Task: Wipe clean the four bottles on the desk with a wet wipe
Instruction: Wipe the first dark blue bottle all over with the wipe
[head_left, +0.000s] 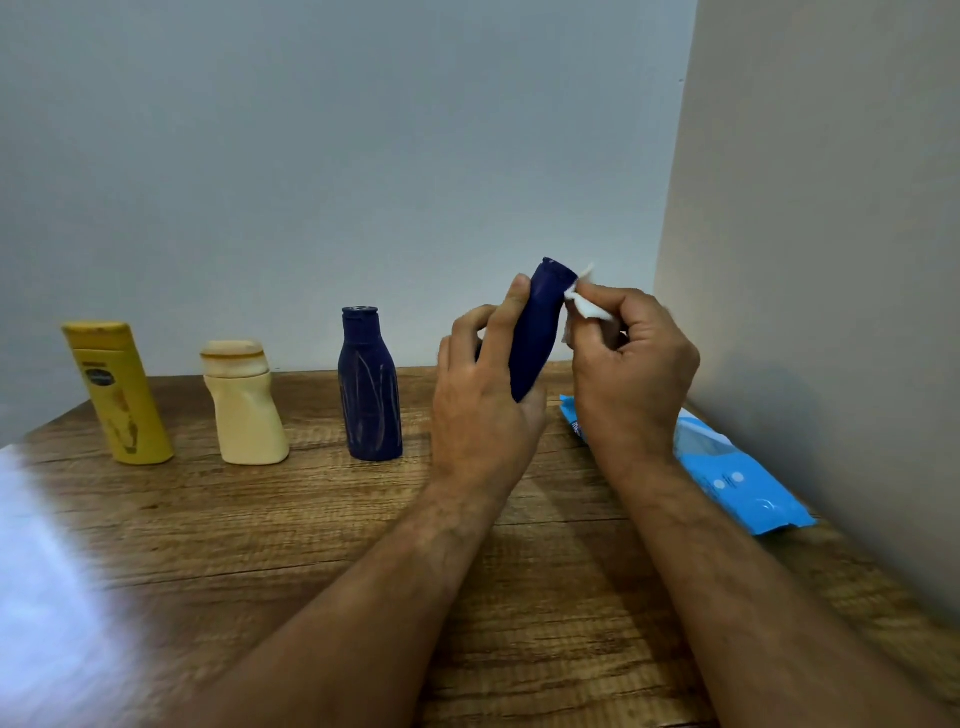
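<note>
My left hand (480, 395) grips a dark blue bottle (537, 332) lifted above the desk, its cap end tilted up and to the right. My right hand (631, 364) pinches a white wet wipe (582, 304) against the bottle's neck on its right side. Three other bottles stand in a row on the wooden desk (260, 519): a yellow bottle (122, 395) at the far left, a cream bottle (241, 405) beside it, and a second dark blue bottle (370, 387) streaked with marks, just left of my left hand.
A blue wet wipe pack (727, 473) lies on the desk at the right, against a grey side wall (831, 260). A pale wall stands behind the bottles. Glare covers the desk's left front part.
</note>
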